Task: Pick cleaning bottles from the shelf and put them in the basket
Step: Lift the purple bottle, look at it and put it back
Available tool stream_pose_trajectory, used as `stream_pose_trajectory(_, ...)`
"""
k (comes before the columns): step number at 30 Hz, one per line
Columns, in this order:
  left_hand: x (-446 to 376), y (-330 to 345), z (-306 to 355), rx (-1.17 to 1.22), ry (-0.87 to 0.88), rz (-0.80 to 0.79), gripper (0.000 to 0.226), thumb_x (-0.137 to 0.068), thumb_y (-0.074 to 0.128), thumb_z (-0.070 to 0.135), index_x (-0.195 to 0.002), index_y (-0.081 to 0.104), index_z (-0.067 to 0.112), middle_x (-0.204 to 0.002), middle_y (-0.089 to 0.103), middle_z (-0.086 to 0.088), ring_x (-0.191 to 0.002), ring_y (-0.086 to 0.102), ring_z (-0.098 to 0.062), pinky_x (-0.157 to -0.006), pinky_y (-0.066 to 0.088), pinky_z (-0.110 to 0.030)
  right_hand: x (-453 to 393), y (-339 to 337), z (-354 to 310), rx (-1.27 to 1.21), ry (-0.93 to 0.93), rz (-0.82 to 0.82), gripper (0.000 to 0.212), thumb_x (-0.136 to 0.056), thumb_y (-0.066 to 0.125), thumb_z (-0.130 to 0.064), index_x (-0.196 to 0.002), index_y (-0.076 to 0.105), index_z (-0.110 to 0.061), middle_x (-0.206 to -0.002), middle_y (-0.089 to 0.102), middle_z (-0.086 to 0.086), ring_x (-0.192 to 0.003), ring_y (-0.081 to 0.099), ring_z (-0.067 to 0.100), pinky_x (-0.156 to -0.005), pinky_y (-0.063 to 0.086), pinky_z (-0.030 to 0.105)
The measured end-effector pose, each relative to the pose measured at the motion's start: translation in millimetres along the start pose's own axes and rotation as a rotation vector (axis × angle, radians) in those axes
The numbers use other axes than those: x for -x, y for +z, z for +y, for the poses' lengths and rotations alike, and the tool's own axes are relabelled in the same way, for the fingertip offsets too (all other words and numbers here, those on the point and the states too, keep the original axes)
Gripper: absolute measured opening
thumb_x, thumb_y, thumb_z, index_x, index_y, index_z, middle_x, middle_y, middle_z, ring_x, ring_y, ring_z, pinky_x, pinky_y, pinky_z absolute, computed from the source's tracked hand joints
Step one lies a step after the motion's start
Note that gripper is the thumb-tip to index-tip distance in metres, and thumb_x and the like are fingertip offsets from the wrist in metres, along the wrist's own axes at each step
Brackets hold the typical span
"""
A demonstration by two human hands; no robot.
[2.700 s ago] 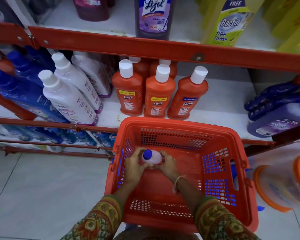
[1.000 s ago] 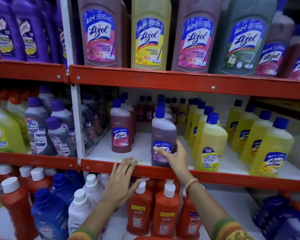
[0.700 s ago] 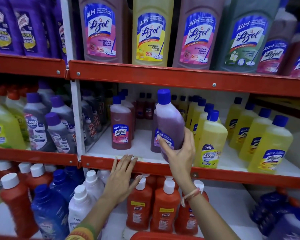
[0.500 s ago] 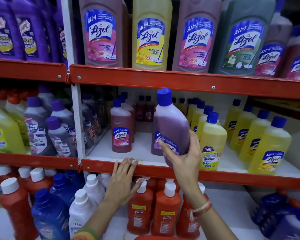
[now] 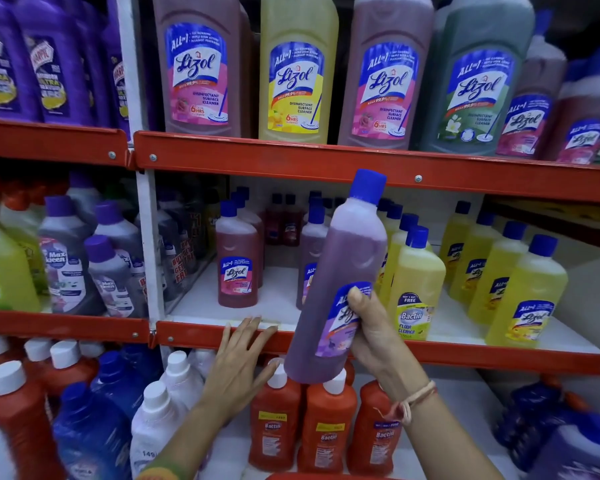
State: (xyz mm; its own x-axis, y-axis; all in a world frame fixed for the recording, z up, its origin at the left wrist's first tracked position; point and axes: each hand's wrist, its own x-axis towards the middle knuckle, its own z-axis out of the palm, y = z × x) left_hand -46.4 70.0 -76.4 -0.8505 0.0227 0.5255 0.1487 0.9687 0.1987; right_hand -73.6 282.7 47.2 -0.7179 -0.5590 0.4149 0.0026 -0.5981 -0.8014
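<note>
My right hand (image 5: pixel 371 334) grips a purple Lizol bottle (image 5: pixel 343 268) with a blue cap around its lower label, holding it tilted in front of the middle shelf (image 5: pixel 465 356). My left hand (image 5: pixel 238 362) rests flat with fingers spread on that shelf's red front edge, holding nothing. A sliver of the orange basket (image 5: pixel 329 476) rim shows at the bottom edge of the view. On the middle shelf stand a pink Lizol bottle (image 5: pixel 236 261), another purple one (image 5: pixel 310 258) and several yellow bottles (image 5: pixel 418 285).
Large Lizol bottles (image 5: pixel 297 74) fill the top shelf. Orange Bactin bottles (image 5: pixel 326 424) stand on the lower shelf under my hands, with white, blue and red bottles (image 5: pixel 94 410) to the left. A white upright post (image 5: pixel 146 237) divides the shelving.
My right hand took the purple bottle off the middle shelf, lifted it and drew it out toward me and lower. My left hand stayed on the shelf edge.
</note>
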Motion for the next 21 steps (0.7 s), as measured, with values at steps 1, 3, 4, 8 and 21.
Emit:
stream_pose_trajectory(1,-0.3,0.2,-0.2,-0.013,-0.002,-0.007,0.059,-0.094,0.035,0.057,-0.145,0.025,0.030,-0.159,0.020,-0.001,-0.148,0.009,-0.016,-0.122,0.001,-0.044,-0.7,-1.8,2.0,-0.057,0.012,-0.014,0.070,-0.032,0.097,-0.044,-0.093,0.074,-0.015,-0.082,0.079,0.005,-0.074,0.075,0.019,-0.063,0.062,0.031)
stream_pose_trajectory(3,-1.2,0.4,0.2,-0.004,-0.015,0.001,0.062,-0.092,0.032,0.061,-0.144,0.027,0.029,-0.158,0.022,-0.001,-0.147,0.011,-0.017,-0.122,0.002,-0.045,-2.1,-4.5,6.0,-0.152,0.060,-0.048,0.067,-0.032,0.097,-0.046,-0.087,0.078,-0.013,-0.080,0.079,0.007,-0.071,0.076,0.020,-0.062,0.062,0.032)
stream_pose_trajectory(4,-1.7,0.5,0.5,0.006,-0.022,0.008,0.061,-0.092,0.035,0.060,-0.144,0.029,0.028,-0.158,0.024,-0.001,-0.147,0.013,-0.017,-0.122,0.003,-0.044,-3.0,-5.1,7.5,-0.181,0.084,-0.074,0.068,-0.034,0.096,-0.048,-0.087,0.078,-0.011,-0.079,0.079,0.007,-0.070,0.075,0.020,-0.061,0.061,0.032)
stream_pose_trajectory(8,-1.4,1.1,0.4,0.012,-0.027,0.012,0.059,-0.092,0.038,0.059,-0.143,0.030,0.030,-0.157,0.026,0.000,-0.146,0.015,-0.016,-0.122,0.001,-0.042,-4.7,-11.0,10.6,-0.192,0.094,-0.146,0.067,-0.043,0.092,-0.052,-0.094,0.076,-0.013,-0.082,0.078,0.003,-0.070,0.074,0.018,-0.061,0.061,0.029)
stream_pose_trajectory(21,-4.2,-6.2,5.0,0.027,-0.063,0.019,0.050,-0.094,0.036,0.056,-0.137,0.040,0.030,-0.148,0.042,0.001,-0.143,0.026,-0.016,-0.121,0.007,-0.041,-27.8,-29.0,0.0,0.141,0.026,0.051,0.071,-0.031,0.097,-0.046,-0.091,0.072,-0.016,-0.081,0.079,0.002,-0.074,0.074,0.015,-0.071,0.062,0.030)
